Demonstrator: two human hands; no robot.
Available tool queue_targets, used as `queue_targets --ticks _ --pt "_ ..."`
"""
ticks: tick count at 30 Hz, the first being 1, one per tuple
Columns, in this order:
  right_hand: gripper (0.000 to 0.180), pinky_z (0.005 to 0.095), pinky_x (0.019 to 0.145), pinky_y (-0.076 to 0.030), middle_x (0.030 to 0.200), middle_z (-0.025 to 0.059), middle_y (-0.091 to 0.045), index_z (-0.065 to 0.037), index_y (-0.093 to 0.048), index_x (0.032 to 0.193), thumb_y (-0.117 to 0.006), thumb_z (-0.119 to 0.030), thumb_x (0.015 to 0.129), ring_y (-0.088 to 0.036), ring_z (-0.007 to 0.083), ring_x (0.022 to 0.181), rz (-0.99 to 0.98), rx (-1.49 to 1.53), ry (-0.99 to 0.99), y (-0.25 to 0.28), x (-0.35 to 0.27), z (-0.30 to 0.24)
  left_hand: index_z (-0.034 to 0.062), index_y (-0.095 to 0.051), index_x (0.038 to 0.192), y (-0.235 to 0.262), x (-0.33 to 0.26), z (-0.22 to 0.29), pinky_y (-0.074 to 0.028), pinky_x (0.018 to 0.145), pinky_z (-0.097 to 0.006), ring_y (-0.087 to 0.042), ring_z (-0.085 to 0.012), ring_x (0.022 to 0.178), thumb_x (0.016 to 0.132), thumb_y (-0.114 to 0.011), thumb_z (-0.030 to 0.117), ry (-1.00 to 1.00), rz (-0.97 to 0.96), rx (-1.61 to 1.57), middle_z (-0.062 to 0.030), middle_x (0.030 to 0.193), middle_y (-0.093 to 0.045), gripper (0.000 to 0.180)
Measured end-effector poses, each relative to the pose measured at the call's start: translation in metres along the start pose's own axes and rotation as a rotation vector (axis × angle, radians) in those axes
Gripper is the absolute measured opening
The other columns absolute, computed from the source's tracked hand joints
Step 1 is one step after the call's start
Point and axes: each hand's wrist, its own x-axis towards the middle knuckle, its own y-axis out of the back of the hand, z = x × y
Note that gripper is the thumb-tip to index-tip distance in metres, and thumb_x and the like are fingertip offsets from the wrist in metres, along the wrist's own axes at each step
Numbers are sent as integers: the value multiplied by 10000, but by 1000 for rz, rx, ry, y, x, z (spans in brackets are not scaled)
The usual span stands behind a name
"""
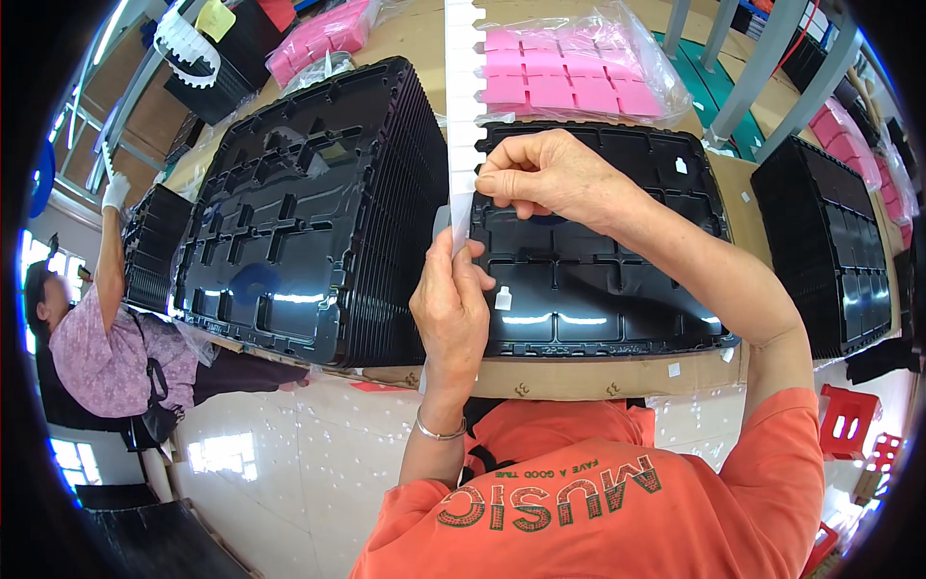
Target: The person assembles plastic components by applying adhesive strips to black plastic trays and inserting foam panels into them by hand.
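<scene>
A long white strip (pixel 463 87) with a notched right edge runs from the top of the view down to my hands, and its lower end looks thin and greyish. My left hand (pixel 451 301) grips that lower end between thumb and fingers. Just above it, my right hand (pixel 555 179) is closed in a pinch at the strip's notched edge; whether a small piece sits between the fingertips is hidden. Beneath both hands lies a black molded plastic tray (pixel 598 289). Small white tabs lie on it, one white tab (pixel 503 298) near my left hand and another white tab (pixel 681 166) at the far right.
A tall stack of black trays (pixel 289 222) stands at left, another black stack (pixel 825 246) at right. Bagged pink foam blocks (pixel 579 72) lie at the back beside grey metal posts (pixel 762 72). A co-worker (pixel 121 338) reaches up at far left. A red stool (pixel 847 422) stands at right.
</scene>
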Motion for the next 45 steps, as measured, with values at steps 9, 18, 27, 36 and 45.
queue_targets --ticks 9,18,27,36,45 --pt "204 194 568 -404 761 -18 -624 -78 -631 884 -656 -278 851 -523 41 638 -22 -42 -72 57 -61 -7 -64 -413 1338 -14 21 -20 -455 926 -455 -541 -412 1125 846 -570 -70 -291 124 541 -273 1240 -520 517" --pt "30 391 694 -492 772 79 -574 -67 -636 715 -661 -78 702 -621 285 818 -237 -1305 -129 130 -191 14 -13 -604 1169 -10 -1 -1 -468 924 -368 -589 -292 1100 855 -588 -83 -431 -49 318 -141 1207 -612 322" --pt "119 401 716 -477 841 110 -543 -35 -585 818 -626 -39 706 -570 303 859 -12 -1366 36 110 -209 81 -31 -645 1016 2 -15 -10 -454 949 -417 -536 -340 1160 785 -662 -43 -329 -371 394 -155 1195 -600 233" --pt "137 428 719 -438 867 139 -512 -8 -579 915 -618 32 790 -558 362 835 409 -985 -168 84 -212 89 3 -705 951 8 -12 -16 -452 946 -378 -511 -330 1206 718 -734 41 -176 -450 492 -138 1281 -567 238" --pt "189 411 730 -451 881 137 -517 -2 -635 946 -580 74 782 -571 340 835 289 -903 -122 99 -233 85 18 -679 806 0 -3 -13 -435 959 -374 -529 -316 1181 725 -710 22 -204 -501 469 -123 1266 -589 86"
